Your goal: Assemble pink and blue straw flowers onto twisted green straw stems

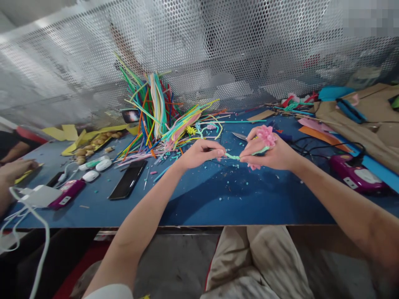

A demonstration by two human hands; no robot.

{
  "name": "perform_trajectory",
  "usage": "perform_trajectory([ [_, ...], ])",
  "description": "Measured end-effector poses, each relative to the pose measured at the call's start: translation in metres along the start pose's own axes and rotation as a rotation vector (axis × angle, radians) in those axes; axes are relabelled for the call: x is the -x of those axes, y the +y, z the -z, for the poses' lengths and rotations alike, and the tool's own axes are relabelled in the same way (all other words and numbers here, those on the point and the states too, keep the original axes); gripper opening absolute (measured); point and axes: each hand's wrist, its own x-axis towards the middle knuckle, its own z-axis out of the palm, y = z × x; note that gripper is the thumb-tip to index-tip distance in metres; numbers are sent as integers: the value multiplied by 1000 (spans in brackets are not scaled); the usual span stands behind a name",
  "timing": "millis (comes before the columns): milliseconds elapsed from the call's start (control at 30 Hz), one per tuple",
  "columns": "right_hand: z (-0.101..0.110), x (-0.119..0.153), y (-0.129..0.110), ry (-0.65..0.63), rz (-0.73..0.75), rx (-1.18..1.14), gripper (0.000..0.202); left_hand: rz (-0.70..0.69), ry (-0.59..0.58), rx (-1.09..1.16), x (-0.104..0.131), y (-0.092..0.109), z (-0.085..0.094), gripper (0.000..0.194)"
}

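Observation:
A light green fuzzy stem point(232, 157) stretches between my two hands above the blue table. My left hand point(204, 153) pinches its left end between thumb and fingers. My right hand point(269, 154) grips the other end with the thumb and fingers pressed together. A pink fuzzy flower point(266, 136) stands out above the fingers of my right hand, and more pink shows below them. The pointed metal blade point(240, 136) of a tool shows just left of my right hand; whether the hand holds the tool is hidden.
Colourful pipe cleaners point(157, 106) are heaped behind my left hand. A black phone point(128, 179) and a purple power strip point(67, 194) lie left, another purple strip point(357, 174) right. Brown paper point(374, 108) lies back right. Another person's hand point(17, 170) is at far left. A perforated metal panel point(187, 50) stands behind.

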Motion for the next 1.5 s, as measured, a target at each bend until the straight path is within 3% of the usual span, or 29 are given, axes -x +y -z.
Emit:
perform_trajectory([
  [133,-2,0,0,14,-44,-91,17,136,-229,184,4,-2,10,39],
  [200,-3,0,2,43,-87,-140,15,152,-250,260,5,-2,12,51],
  [267,-4,1,5,48,-135,-202,15,133,-191,303,2,-2,10,72],
  [333,-4,2,8,45,-180,-277,18,58,3,282,-2,-6,5,88],
  [367,-3,2,10,53,-205,-316,20,-3,170,251,-5,-10,3,89],
  [467,-4,2,14,124,-315,-432,23,-214,881,136,-11,-23,-2,71],
  [500,-4,2,15,156,-356,-473,24,-266,1054,107,-12,-26,-3,65],
  [533,-5,1,17,197,-392,-516,24,-311,1172,68,-11,-29,-3,57],
  [567,-6,0,18,244,-422,-562,24,-339,1213,27,-10,-29,-3,51],
  [633,-8,-1,20,348,-459,-651,23,-340,1109,-50,-7,-26,-7,45],
  [700,-12,-3,20,428,-486,-716,23,-249,849,-84,-5,-20,-15,39],
  [767,-17,-4,16,449,-509,-769,25,-142,674,-14,-4,-14,-28,29],
  [833,-24,-5,9,432,-535,-828,29,-45,557,131,-6,-9,-42,32],
  [1033,-53,-7,-14,374,-616,-936,35,28,585,454,-9,-11,-64,35],
  [1267,-59,-6,-10,340,-612,-933,33,34,565,522,-10,-13,-59,31],
  [1500,-36,-4,22,645,-565,-590,43,-11,570,204,-7,-1,-27,28],
])
